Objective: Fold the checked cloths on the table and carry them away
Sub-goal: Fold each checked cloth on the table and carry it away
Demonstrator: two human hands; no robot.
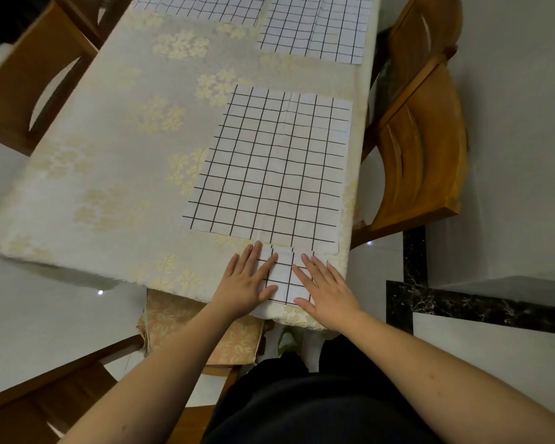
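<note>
A small folded checked cloth [285, 277] lies at the near edge of the desk [116, 161], and both hands press flat on it. The left hand [249, 283] covers its left side, the right hand [326, 291] its right side, the fingers [311, 267] straight and slightly spread, gripping nothing. Just beyond, touching its far edge, 1 larger checked cloth [273, 168] lies spread flat. 2 more checked cloths [314, 27] lie at the far end. Wooden chairs [420, 133] stand around the desk.
</note>
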